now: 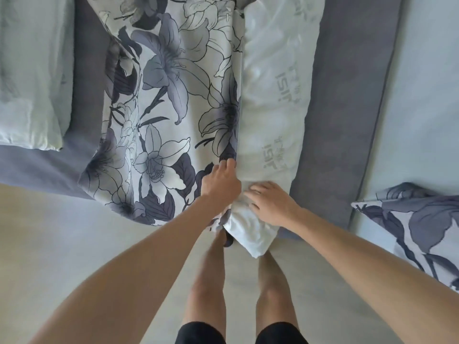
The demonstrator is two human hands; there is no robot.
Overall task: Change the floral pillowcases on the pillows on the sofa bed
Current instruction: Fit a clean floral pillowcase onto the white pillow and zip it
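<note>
Bare legs [238, 281] stand nearest, at six o'clock. Above them, the soft, light floral pillowcase [169, 100] half-covers the white pillow [270, 90] on the grey sofa bed [340, 120], centre toward twelve; best gripped at its open hem. Left hand [221, 184] pinches that hem; right hand [269, 203], fingers spread, presses the pillow corner at five o'clock.

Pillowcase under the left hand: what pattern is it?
Large grey-blue lilies outlined in black on white, head view: pillowcase, left hand.
</note>
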